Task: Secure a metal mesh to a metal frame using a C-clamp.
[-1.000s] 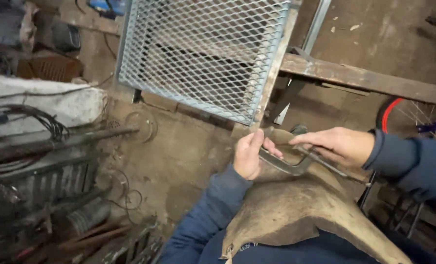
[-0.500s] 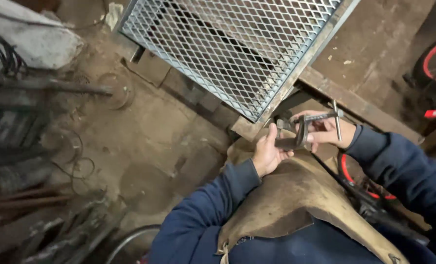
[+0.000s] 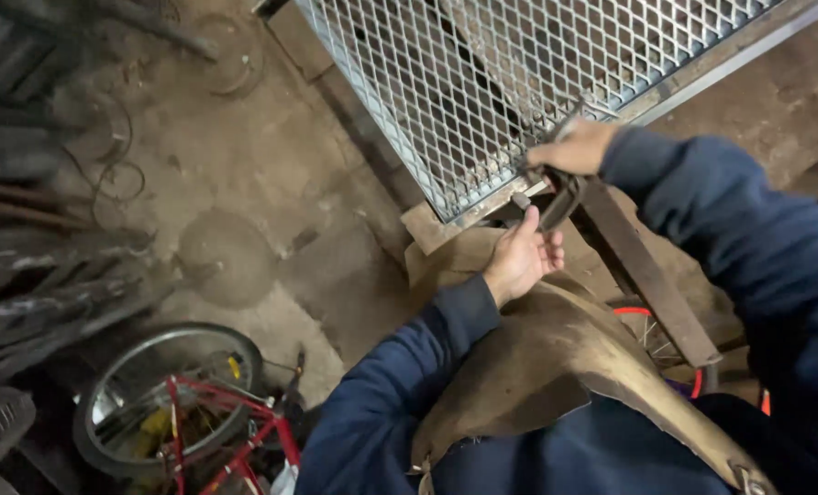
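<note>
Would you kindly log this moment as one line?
left hand: on clamp | right hand: gripping clamp at mesh panel corner | leather apron below
</note>
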